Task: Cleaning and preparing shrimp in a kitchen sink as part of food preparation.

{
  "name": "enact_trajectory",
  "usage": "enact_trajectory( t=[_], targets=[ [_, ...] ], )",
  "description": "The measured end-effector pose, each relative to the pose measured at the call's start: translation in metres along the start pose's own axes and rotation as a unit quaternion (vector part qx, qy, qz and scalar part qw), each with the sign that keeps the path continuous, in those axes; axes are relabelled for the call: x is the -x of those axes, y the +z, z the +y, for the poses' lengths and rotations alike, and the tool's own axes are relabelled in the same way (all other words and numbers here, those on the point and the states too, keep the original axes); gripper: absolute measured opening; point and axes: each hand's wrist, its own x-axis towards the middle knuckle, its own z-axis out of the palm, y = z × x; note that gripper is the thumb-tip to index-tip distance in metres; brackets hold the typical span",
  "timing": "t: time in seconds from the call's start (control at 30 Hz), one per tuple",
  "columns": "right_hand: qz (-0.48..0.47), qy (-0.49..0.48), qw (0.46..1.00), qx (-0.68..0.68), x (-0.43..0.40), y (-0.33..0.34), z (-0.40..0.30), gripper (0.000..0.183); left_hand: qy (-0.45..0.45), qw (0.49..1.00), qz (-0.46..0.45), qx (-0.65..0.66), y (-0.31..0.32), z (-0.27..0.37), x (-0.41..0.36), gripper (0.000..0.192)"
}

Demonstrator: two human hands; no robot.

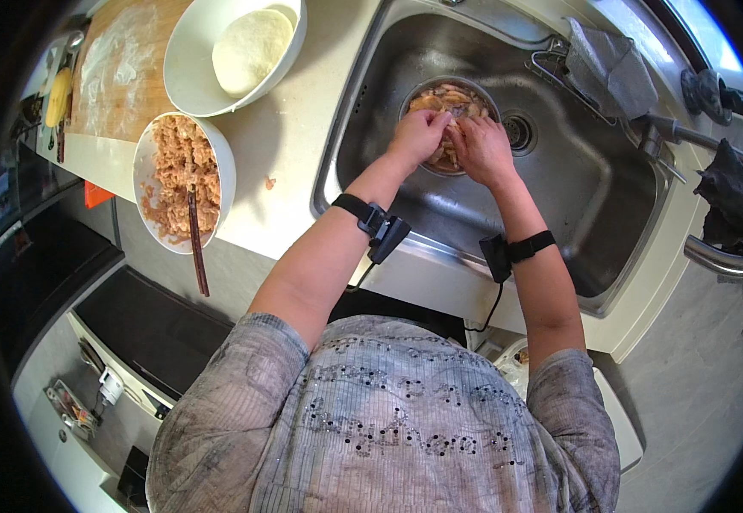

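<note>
Both my hands meet over a round metal bowl (411, 96) in the sink (563, 199). The bowl holds orange-brown pieces of food (451, 97) in liquid; their exact kind I cannot tell. My left hand (417, 134) pinches a small piece of this food between thumb and fingers. My right hand (483, 147) has its fingertips on the same piece, close against the left ones. The piece itself is mostly hidden by my fingers. Each forearm wears a black strap with a small device and a cable.
Left on the counter (281, 192) are a white bowl (227, 167) of minced meat (182, 173) with chopsticks (197, 250), a white bowl (185, 70) of dough (253, 51), and a floured wooden board (121, 70). Right of the metal bowl is the drain (517, 133); grey cloths (611, 67) hang beyond.
</note>
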Motion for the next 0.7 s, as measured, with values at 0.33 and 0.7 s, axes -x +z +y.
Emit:
enact_trajectory(
  t=[0.33, 0.7],
  targets=[
    [-0.104, 0.235, 0.889, -0.380, 0.005, 0.001, 0.008, 0.032, -0.065, 0.955, -0.049, 0.286, -0.002, 0.007, 0.007, 0.022],
    [-0.001, 0.031, 0.953, -0.302, 0.004, -0.004, 0.004, 0.034, 0.108, 0.989, -0.031, -0.097, -0.008, 0.013, 0.012, 0.033]
  ],
)
